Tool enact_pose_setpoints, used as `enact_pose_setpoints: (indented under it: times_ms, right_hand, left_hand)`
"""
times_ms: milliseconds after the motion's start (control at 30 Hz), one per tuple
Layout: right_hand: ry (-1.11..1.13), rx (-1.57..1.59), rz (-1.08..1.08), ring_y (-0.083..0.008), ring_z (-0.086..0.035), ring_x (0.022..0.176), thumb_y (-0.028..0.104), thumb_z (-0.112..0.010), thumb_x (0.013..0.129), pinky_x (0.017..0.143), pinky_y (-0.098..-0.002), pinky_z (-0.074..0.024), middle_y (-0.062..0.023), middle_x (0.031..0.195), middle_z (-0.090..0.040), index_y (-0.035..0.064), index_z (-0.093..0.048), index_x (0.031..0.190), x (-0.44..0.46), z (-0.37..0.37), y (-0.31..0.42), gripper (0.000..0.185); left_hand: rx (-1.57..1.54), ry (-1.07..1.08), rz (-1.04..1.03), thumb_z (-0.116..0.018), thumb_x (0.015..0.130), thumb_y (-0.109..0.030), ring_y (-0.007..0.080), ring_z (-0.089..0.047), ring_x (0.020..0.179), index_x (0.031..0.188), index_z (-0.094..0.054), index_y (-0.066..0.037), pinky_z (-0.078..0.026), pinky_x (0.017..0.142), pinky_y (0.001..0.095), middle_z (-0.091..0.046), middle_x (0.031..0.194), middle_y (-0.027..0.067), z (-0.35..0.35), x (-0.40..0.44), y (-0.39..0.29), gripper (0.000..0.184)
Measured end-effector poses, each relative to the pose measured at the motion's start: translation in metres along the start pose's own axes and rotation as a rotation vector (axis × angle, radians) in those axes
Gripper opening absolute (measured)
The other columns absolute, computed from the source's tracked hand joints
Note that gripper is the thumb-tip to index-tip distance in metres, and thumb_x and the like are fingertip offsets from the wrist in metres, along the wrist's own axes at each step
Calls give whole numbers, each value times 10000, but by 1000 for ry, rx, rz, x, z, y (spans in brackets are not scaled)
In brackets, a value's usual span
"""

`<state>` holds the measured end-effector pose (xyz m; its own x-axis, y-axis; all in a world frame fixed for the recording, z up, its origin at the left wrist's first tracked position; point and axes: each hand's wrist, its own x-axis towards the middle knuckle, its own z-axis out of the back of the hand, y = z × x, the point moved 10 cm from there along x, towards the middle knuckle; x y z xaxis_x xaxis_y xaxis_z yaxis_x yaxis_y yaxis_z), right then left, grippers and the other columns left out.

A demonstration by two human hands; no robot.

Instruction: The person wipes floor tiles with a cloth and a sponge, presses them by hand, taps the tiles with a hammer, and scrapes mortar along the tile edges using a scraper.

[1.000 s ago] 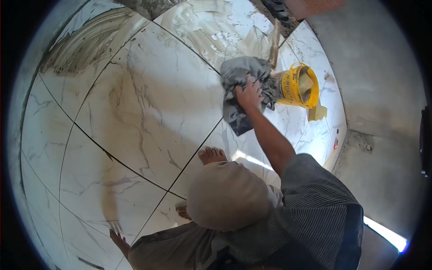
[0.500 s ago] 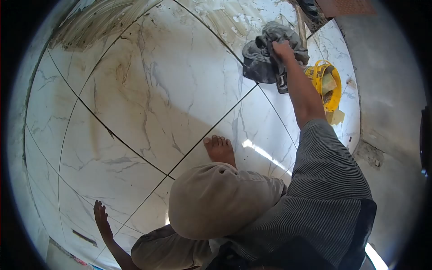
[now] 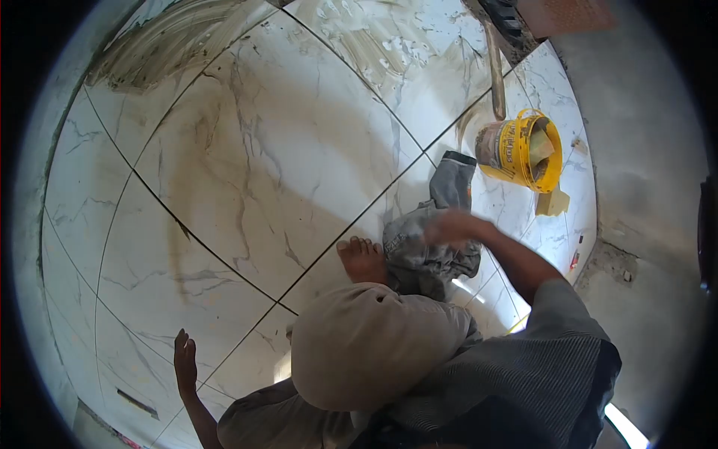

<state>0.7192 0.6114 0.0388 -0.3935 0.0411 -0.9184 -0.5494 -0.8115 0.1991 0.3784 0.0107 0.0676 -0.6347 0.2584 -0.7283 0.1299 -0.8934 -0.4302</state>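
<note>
A crumpled grey garment (image 3: 407,243) with a dark band at one end lies over the marble-patterned tiles (image 3: 314,135), close to a bare foot (image 3: 363,262). My right hand (image 3: 452,228) is on the garment and appears to grip it; motion blurs the fingers. My left hand (image 3: 185,359) is held out to the lower left with its fingers stretched and nothing in it. Brown smears and a wet film mark the tiles ahead.
A yellow bucket (image 3: 493,148) holding a pale sponge-like block lies tilted at the right. Next to it are another yellowish block (image 3: 553,202) and a wooden handle (image 3: 495,71). Grey concrete (image 3: 636,150) borders the tiles on the right.
My right hand has pulled the grey garment back toward my body, from beside the bucket to near the foot. The bucket and handle now show more fully. My left hand has shifted slightly right.
</note>
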Motion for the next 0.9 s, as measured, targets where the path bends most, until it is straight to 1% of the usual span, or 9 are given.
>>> enact_pose_setpoints:
  times_ms: [33,67,100,133,167,233,333,433,900]
  right_hand:
    - [-196,-169,144,-404,-633,832,380,-484,902,735,-509,-489,-208,905,-660,50,-626,1015,20,32,-6,376]
    - [-427,-147,-111,-406,-635,836,343,-489,918,744,-502,-492,-234,857,-657,15,-620,1013,23,90,-26,366]
    - [-818,165,-83,-410,-632,833,345,-478,923,749,-510,-490,-223,839,-660,23,-593,1073,20,138,-54,373]
    - [-970,196,-155,-383,-610,978,360,-473,926,834,-491,-477,-225,967,-657,58,-565,1177,16,181,-65,404]
    - [-1316,132,73,-382,-535,1138,398,-489,917,950,-467,-431,-236,1214,-573,95,-517,1292,28,207,-85,483]
    - [-1198,54,-114,-424,-363,1305,488,-466,916,1048,-527,-323,-208,1462,-344,177,-378,1430,71,230,-115,607]
    - [-985,-13,-269,-472,-206,1375,590,-383,918,1042,-655,-227,-181,1545,-172,242,-240,1490,93,234,-102,685]
    - [-996,-19,-284,-477,-84,1405,635,-317,920,1013,-729,-133,-184,1562,-79,278,-186,1504,105,216,-100,697]
    - [-1059,8,-367,-422,-43,1426,634,-283,917,1013,-738,-82,-143,1575,-54,302,-168,1505,106,200,-103,686]
  left_hand:
    - [18,0,12,-458,986,-247,303,-453,1275,1382,-393,-9,-384,1036,393,-460,1374,203,0,-1,1,466]
    - [37,-3,25,-455,987,-241,298,-451,1276,1382,-393,-8,-384,1038,388,-457,1376,200,1,-2,1,463]
    - [42,-1,26,-455,987,-241,298,-451,1276,1382,-393,-8,-384,1038,388,-457,1376,200,1,-4,-2,463]
    - [64,2,7,-453,986,-232,294,-448,1278,1382,-393,-7,-384,1038,385,-455,1378,201,1,-5,-10,459]
    - [83,3,-12,-451,986,-223,290,-446,1280,1381,-393,-6,-385,1037,382,-453,1380,201,-1,-6,-17,455]
    - [70,-3,9,-455,985,-226,289,-446,1279,1383,-392,-7,-383,1038,384,-454,1379,204,0,-9,-26,458]
    - [50,-10,37,-459,984,-232,292,-450,1276,1386,-389,-10,-380,1040,389,-456,1375,212,-3,-20,-21,465]
    - [44,-17,62,-465,981,-241,301,-456,1270,1389,-386,-13,-377,1042,393,-460,1371,218,-2,-27,-12,474]
    - [62,89,97,-499,969,-252,323,-452,1278,1399,-382,-45,-388,1025,420,-451,1373,237,-15,2,4,491]
